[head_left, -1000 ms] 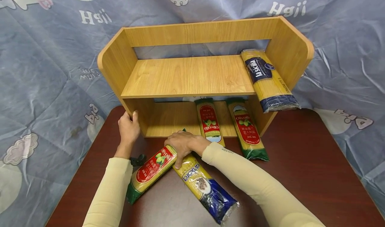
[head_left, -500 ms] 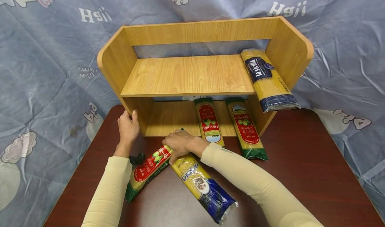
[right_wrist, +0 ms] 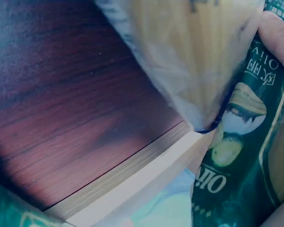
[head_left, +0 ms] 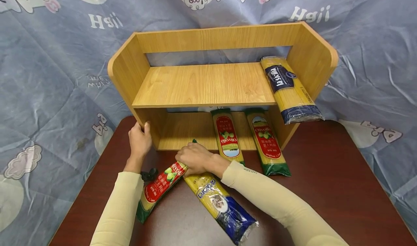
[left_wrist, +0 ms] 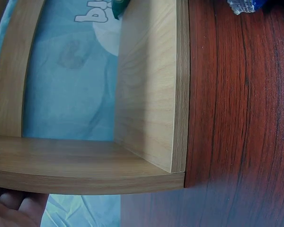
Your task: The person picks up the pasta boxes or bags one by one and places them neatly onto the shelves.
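My left hand [head_left: 140, 141] grips the left side panel of a two-tier wooden shelf [head_left: 202, 84]; in the left wrist view its fingers [left_wrist: 21, 210] show by the panel's edge. With my right hand [head_left: 198, 159] I hold the upper end of a red, green and yellow Olivoilà spaghetti packet [head_left: 161, 186], which slants over the table, tipped partly onto its side. The right wrist view shows the thumb [right_wrist: 277, 40] against this packet's green printed side. Beneath that hand, a blue and yellow Ankora pasta packet [head_left: 228, 211] lies diagonally, its upper end covered.
Two more Olivoilà packets, one in the middle [head_left: 228, 137] and one at the right [head_left: 267, 144], lie on the lower tier, ends jutting forward. A La Sicilia spaghetti packet [head_left: 290, 88] overhangs the top tier's right end. A small black object [head_left: 150, 174] sits beside my left forearm.
My right hand has shifted slightly left and curled in, and the Olivoilà packet in it has rolled partly onto its side. The left hand keeps its place on the shelf.
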{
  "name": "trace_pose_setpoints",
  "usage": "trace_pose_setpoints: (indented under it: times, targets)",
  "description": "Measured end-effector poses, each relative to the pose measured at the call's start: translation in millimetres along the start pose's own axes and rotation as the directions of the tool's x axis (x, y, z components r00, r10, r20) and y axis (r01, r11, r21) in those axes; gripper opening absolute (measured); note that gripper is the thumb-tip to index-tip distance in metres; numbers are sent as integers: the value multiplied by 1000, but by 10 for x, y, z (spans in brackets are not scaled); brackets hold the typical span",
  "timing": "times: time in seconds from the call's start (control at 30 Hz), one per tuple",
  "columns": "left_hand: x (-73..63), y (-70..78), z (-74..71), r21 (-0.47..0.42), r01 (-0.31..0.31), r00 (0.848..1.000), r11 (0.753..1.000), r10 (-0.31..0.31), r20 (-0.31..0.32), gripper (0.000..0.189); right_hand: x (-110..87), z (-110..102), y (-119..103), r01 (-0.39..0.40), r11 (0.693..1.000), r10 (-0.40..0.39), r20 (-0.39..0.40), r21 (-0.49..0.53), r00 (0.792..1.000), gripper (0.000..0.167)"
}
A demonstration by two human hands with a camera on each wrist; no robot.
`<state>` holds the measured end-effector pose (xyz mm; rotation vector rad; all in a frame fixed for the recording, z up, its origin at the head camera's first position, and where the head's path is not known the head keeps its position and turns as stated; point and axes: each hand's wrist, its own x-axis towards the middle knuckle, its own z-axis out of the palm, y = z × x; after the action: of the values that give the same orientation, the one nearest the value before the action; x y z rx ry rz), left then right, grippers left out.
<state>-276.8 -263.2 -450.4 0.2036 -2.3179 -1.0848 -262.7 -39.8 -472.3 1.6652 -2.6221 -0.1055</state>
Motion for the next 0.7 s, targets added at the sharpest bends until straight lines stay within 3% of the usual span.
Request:
trace_pose_setpoints:
  times: [0.53, 0.7]
  targets:
    - [5, -7, -53, 21, -10, 1000, 1000, 10, 0, 32, -305, -183, -57, -84, 996, 84, 6, -11, 996, 43]
    - [-3, -12, -9, 3, -17, 1000, 1000, 17, 0, 31, -483, -255, -14, -166, 985, 165, 26, 38, 986, 42]
